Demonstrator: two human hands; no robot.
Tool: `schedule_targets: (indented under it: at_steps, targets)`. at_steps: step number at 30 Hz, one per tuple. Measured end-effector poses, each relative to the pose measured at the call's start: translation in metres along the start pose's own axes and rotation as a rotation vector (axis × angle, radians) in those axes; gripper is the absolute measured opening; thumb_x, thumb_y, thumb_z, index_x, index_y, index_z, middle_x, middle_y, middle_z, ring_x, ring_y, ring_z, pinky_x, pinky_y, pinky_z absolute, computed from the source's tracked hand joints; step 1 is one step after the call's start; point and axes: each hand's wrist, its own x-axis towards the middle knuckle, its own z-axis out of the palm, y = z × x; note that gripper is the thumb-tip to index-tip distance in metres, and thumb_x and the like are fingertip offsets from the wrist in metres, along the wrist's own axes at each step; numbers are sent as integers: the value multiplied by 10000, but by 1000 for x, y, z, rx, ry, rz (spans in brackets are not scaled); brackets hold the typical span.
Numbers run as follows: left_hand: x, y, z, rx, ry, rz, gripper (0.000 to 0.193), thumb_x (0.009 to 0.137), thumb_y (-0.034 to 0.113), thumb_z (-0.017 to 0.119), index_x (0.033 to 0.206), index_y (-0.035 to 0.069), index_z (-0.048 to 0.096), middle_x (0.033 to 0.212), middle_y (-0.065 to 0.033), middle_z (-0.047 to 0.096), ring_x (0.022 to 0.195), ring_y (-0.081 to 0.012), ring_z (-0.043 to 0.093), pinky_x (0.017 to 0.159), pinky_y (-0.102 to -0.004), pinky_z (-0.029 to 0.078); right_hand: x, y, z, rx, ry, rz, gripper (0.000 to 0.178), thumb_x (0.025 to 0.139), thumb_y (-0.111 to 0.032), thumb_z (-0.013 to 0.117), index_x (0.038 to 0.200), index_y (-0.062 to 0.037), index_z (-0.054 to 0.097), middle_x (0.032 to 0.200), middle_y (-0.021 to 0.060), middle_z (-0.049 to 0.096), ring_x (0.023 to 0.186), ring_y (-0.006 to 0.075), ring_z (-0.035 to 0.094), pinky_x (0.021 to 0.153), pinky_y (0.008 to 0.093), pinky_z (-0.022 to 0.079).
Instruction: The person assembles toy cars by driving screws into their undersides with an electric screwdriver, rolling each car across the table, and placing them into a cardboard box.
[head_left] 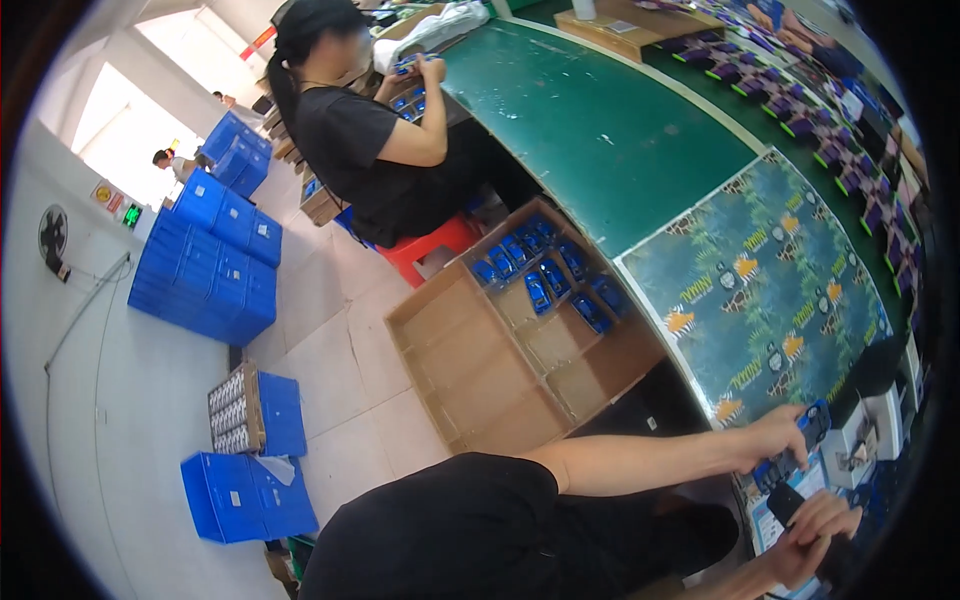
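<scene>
My left hand [778, 440] reaches out at the right, its fingers curled round a blue toy car [815, 422], part of which the hand hides. Closer to the lower edge, my right hand [822, 522] is closed on a small black block-like piece [785, 503]; its exact kind does not show. Beside both hands stands a white and black bench device [880, 425]. Under them lies a white and light-blue sheet [768, 525], partly covered by my fingers.
A divided cardboard box [480, 375] with several blue toy cars [538, 292] sits left of the bench. A patterned mat [770, 290] covers part of the green table [590, 130]. A seated co-worker [350, 140] handles a blue item. Blue crates [205, 275] line the wall; purple-and-green items [800, 120] run along the far side.
</scene>
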Motion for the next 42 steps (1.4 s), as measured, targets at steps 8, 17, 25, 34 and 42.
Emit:
schedule_targets:
  at_steps: [8,17,25,34,42]
  targets:
    - [-4,-6,20,253,56,5,487,588,-64,743,1060,3,639,964,-106,649,925,-217,617,800,-361,513,-20,-20,-10,133,-17,-61,193,859,-178,571,869,-56,421,638,55,447,526,150,426,514,279,349]
    - [-3,8,-11,49,-90,-66,338,776,26,659,1110,-17,630,954,-129,691,798,-221,689,719,-358,586,10,-33,39,19,63,-79,234,865,-211,628,957,-39,499,671,37,487,520,136,464,539,287,428]
    - [-4,5,-6,-189,-8,-127,336,865,73,587,1159,-88,565,1091,-185,652,927,-276,670,862,-434,586,-7,-43,8,16,333,-89,108,888,-63,584,915,-2,499,651,88,505,494,163,497,539,332,474]
    - [-13,10,-2,-187,-62,-68,411,977,344,497,1179,-7,567,1040,-156,670,856,-256,682,744,-423,600,-19,-17,9,-115,488,2,177,850,-17,718,899,4,549,665,69,590,515,137,572,530,264,479]
    - [-4,39,-1,115,-97,31,745,979,694,232,1217,75,571,987,-134,671,760,-216,674,658,-360,580,-21,-12,-3,-192,631,45,168,858,-43,714,882,0,554,609,59,561,495,138,550,532,267,474]
